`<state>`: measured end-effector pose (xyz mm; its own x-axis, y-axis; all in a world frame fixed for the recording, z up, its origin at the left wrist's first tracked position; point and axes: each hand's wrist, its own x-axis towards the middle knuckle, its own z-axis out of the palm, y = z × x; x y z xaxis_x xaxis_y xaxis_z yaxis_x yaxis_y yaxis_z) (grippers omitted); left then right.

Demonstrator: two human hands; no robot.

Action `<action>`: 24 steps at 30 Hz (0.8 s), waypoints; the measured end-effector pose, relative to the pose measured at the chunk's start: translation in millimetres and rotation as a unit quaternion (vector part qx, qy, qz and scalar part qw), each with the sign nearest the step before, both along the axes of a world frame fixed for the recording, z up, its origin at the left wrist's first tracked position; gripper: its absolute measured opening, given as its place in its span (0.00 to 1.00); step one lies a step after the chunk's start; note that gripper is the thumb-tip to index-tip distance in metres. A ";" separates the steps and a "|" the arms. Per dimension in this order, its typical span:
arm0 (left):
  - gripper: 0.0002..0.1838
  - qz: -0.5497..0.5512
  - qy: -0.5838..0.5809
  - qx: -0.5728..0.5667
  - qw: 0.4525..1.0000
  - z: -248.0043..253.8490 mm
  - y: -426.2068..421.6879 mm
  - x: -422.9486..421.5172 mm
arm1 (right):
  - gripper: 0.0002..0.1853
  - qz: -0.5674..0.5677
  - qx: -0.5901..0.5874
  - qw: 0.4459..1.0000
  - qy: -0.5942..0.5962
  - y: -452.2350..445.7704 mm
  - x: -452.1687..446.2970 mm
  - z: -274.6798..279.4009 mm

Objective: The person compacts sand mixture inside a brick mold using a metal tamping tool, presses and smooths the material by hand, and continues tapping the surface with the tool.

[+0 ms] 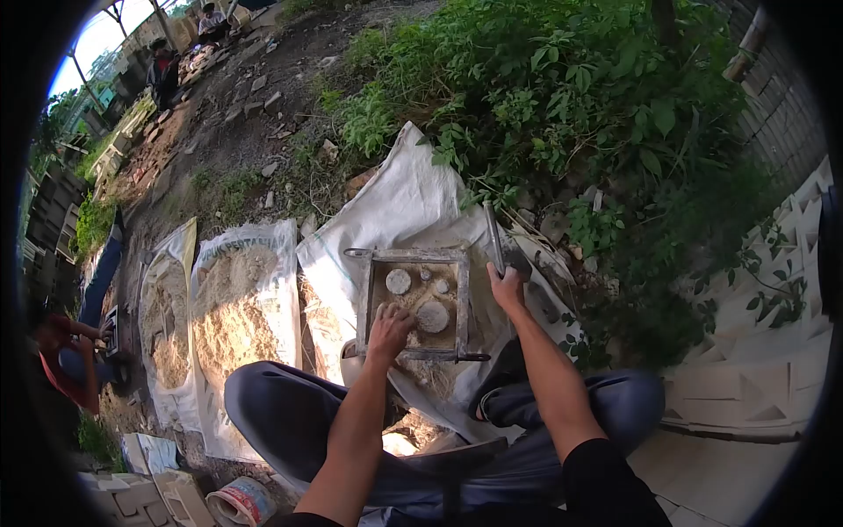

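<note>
R hand [507, 288] fingers closed round lower end of bar [494, 237]. L hand [392, 332] at frame [414, 304], fingers part-curled on sand; fingertips' grip, if any, unclear.

outdoor work yard, bare dirt ground [233, 97], sand sacks [246, 307], leafy bushes [562, 97]

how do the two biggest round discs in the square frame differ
The larger pale grey disc is wider than the smaller whitish disc. The larger disc sits nearer the person and further right; the smaller disc lies towards the far left corner. Both are round, inside the grey square frame.
</note>
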<state>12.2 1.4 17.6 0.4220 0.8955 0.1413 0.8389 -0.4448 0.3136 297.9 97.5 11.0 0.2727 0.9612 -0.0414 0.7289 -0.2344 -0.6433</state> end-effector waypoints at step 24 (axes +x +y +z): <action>0.12 0.256 -0.182 -0.123 0.941 31.3 -4.8 17.0 | 0.31 0.120 0.061 0.946 0.294 -30.4 -115.6 185.6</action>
<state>29.2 -3.3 48.9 -0.1099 0.9930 -0.0444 0.7404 0.1116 0.6628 182.3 67.1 196.7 0.0107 0.9999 -0.0027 0.2584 -0.0054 -0.9660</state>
